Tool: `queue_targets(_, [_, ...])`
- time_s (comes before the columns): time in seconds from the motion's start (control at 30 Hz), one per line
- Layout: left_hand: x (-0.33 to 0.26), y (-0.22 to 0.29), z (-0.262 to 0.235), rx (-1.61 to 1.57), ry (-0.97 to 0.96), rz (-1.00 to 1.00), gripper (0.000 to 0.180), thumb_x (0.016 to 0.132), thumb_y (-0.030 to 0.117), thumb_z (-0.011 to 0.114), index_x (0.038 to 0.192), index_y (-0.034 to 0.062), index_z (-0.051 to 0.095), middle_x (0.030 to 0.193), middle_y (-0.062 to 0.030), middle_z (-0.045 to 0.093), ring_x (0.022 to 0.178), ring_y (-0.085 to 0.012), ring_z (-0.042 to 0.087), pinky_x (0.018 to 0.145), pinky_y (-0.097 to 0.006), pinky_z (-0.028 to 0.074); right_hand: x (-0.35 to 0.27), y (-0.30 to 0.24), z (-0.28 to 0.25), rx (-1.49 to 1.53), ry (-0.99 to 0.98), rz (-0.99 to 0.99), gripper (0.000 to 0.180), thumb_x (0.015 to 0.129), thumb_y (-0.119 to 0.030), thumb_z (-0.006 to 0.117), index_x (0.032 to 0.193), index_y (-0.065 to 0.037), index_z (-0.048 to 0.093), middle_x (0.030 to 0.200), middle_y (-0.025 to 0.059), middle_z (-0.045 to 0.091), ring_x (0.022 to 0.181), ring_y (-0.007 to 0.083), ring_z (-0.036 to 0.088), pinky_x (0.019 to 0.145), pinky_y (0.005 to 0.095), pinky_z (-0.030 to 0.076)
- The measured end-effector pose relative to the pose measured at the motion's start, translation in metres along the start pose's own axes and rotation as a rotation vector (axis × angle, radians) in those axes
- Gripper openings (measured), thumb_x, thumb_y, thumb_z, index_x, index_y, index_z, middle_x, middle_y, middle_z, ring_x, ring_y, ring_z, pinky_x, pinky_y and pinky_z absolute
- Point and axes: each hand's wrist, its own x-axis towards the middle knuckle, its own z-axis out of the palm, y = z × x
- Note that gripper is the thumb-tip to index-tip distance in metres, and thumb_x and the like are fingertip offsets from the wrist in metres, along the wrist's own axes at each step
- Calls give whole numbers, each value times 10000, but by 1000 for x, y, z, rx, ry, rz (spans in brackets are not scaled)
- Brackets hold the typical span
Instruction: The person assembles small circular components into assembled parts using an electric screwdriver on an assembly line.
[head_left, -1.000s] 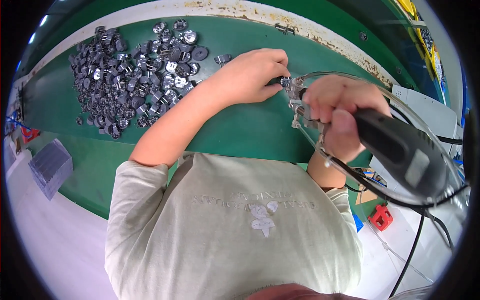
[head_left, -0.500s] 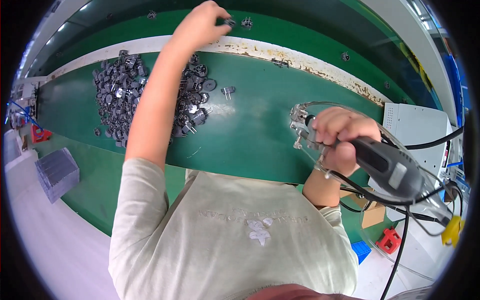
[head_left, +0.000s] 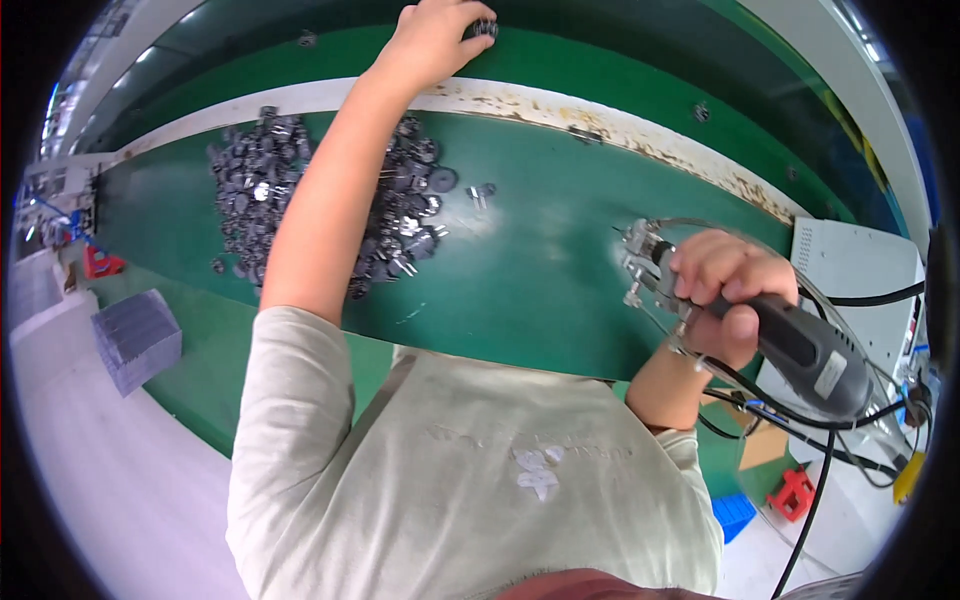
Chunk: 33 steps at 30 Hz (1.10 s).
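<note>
My left hand [head_left: 437, 42] reaches over the white ledge to the far green strip. Its thumb and fingers pinch a small dark round plug part [head_left: 484, 29]; how many parts are in the grip is partly hidden. Beneath that forearm lies a large heap of similar black round parts with metal pins [head_left: 262, 185]. One loose part [head_left: 481, 194] lies just right of the heap. At the right, my right hand [head_left: 728, 290] is wrapped around a grey and black handheld electric screwdriver [head_left: 825, 365], its metal head [head_left: 645, 255] pointing left above the green table.
A chipped white ledge [head_left: 560, 108] separates the green table [head_left: 540, 300] from the far strip, where a few parts [head_left: 702, 112] are spaced out. Another part [head_left: 585, 133] rests by the ledge. A grey metal box [head_left: 850, 260] and black cables stand right; a grey block [head_left: 137, 340] sits left.
My left hand has moved a little right and farther away along the strip; the separate part beside it no longer shows apart. The screwdriver has shifted right in the picture with my right hand.
</note>
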Motion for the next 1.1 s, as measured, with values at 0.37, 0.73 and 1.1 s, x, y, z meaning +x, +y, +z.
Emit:
queue_targets(0.37, [-2,-64,38,-332,-73,50,345,851,263,725,1093,20,694,869,-116,676,806,-235,654,767,-344,531,0,-2,4,-6,-20,34,394,803,-265,833,832,-41,510,627,76,564,553,207,556,593,393,517])
queue_targets(0.73, [-91,120,4,-469,-218,339,268,776,180,748,993,34,691,951,-141,657,910,-339,643,804,-411,525,7,-16,-11,-19,-90,-40,430,836,-363,786,850,-55,487,623,77,540,526,210,543,575,403,525])
queue_targets(1.1, [-123,125,56,-659,-162,293,324,738,136,767,1031,22,689,952,-108,620,932,-301,616,824,-396,515,4,5,-8,30,-98,27,397,843,-310,797,842,-54,494,605,67,540,499,186,513,549,382,509])
